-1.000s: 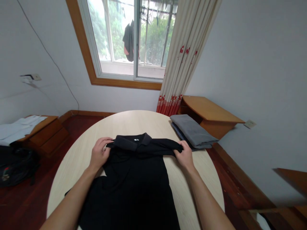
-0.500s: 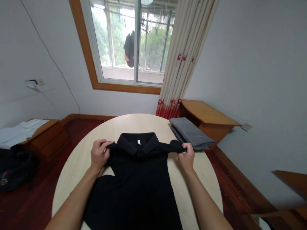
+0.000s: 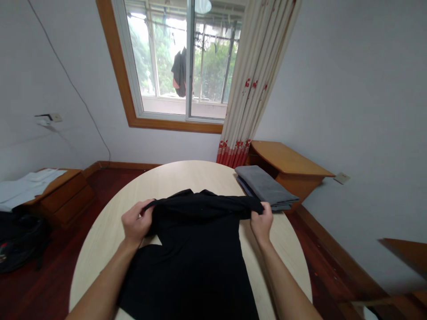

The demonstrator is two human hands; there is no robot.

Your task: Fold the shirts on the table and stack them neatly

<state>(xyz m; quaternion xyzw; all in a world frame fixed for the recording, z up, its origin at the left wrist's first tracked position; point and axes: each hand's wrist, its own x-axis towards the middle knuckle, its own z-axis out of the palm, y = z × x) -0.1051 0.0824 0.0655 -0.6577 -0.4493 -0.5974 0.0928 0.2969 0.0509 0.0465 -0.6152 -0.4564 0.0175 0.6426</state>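
Observation:
A black polo shirt [image 3: 196,262] lies spread over the round light-wood table [image 3: 96,249], its lower end running out of view at the bottom. My left hand [image 3: 137,222] pinches the shirt at its left shoulder. At the right shoulder, my right hand [image 3: 262,221] is closed on the cloth. Between the two hands the top of the shirt is stretched into a band and tipped over, so the inside of the collar and its label are hidden. Just beyond my right hand sits a folded grey garment stack [image 3: 267,186].
Behind the table's right side stands a wooden desk [image 3: 290,158]. A low wooden cabinet [image 3: 62,193] with white papers [image 3: 30,184] is at the left, with a black bag [image 3: 22,240] below it. A curtain [image 3: 248,89] hangs beside the window [image 3: 167,62].
The shirt's collar stood facing me with its label showing; now the shoulder edge is turned over and the collar points away. Both hands keep their hold and have shifted slightly outward.

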